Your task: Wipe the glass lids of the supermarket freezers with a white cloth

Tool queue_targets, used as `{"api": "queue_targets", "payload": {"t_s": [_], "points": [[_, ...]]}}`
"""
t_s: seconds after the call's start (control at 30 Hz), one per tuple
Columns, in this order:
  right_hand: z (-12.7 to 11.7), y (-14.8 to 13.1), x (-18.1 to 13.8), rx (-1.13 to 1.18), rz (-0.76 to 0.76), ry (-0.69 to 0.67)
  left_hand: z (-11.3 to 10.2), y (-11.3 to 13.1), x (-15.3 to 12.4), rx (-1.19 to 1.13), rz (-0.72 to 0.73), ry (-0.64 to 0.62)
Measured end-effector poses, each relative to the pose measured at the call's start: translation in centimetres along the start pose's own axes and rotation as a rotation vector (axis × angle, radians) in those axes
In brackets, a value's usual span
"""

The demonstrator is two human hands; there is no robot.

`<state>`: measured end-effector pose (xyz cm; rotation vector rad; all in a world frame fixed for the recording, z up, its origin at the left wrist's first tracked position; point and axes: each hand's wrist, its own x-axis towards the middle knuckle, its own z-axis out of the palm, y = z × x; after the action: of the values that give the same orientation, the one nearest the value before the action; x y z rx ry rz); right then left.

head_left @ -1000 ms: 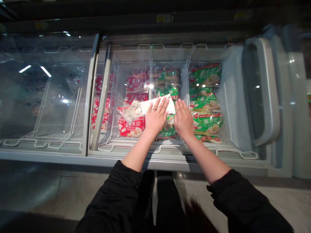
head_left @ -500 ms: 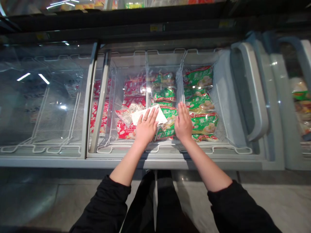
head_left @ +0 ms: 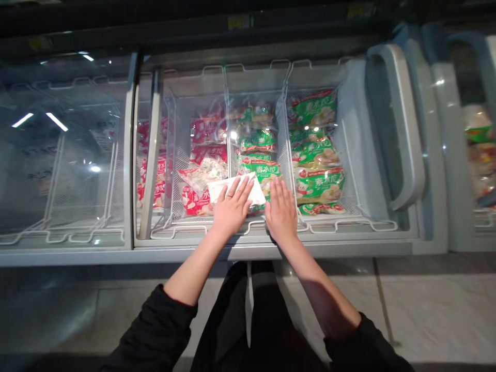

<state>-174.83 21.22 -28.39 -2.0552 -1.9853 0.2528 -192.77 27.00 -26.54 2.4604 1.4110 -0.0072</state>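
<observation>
Angular white cloth (head_left: 256, 194), possibly paper, under left hand (head_left: 231, 207), right hand (head_left: 281, 212) alongside, both flat, fingers straight, near front edge of glass lid (head_left: 258, 85), green bags (head_left: 320, 185) reading "素水饺"

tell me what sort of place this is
Most likely a supermarket's frozen-food section: there's a glass-topped chest freezer, with red dumpling bags and green dumpling bags grouped in wire baskets inside.

The left hand (head_left: 231, 207) is laid palm-down on the white cloth (head_left: 256, 192); the right hand (head_left: 281, 211) is held flat just beside it, both forearms (head_left: 199, 268) outstretched.
</observation>
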Motion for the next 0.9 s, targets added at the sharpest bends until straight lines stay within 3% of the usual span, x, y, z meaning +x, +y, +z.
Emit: {"api": "queue_targets", "payload": {"t_s": [0.1, 0.2, 0.27, 0.37, 0.5, 0.6, 0.73, 0.9], "points": [[0.0, -1.9, -1.2, 0.017, -0.07, -0.024, -0.9, -3.3, 1.3, -0.016, -0.04, 0.034], [-0.2, -2.6, -2.1, 0.026, -0.118, -0.049, -0.5, -5.4, -1.7, -0.02, -0.152, 0.067], [-0.3, -2.6, -2.3, 0.027, -0.107, -0.045, 0.3, -4.7, -4.8, -0.013, -0.189, 0.059], [-0.3, -2.3, -2.2, 0.028, -0.082, -0.036, 1.5, -1.3, -8.0, 0.009, -0.183, 0.01], [-0.1, -2.2, -2.2, 0.016, -0.09, -0.026, 1.6, 1.7, -6.6, -0.006, -0.061, -0.05], [-0.1, -2.2, -2.2, 0.019, -0.078, -0.031, 0.7, 0.4, -4.7, -0.035, -0.023, -0.05], [-0.3, -2.3, -2.2, 0.028, -0.098, -0.029, 0.2, -2.3, -6.4, -0.032, -0.249, -0.005], [-0.5, -2.6, -2.4, 0.061, -0.141, -0.034, 0.6, -0.2, -10.5, -0.023, -0.399, -0.066]]}}
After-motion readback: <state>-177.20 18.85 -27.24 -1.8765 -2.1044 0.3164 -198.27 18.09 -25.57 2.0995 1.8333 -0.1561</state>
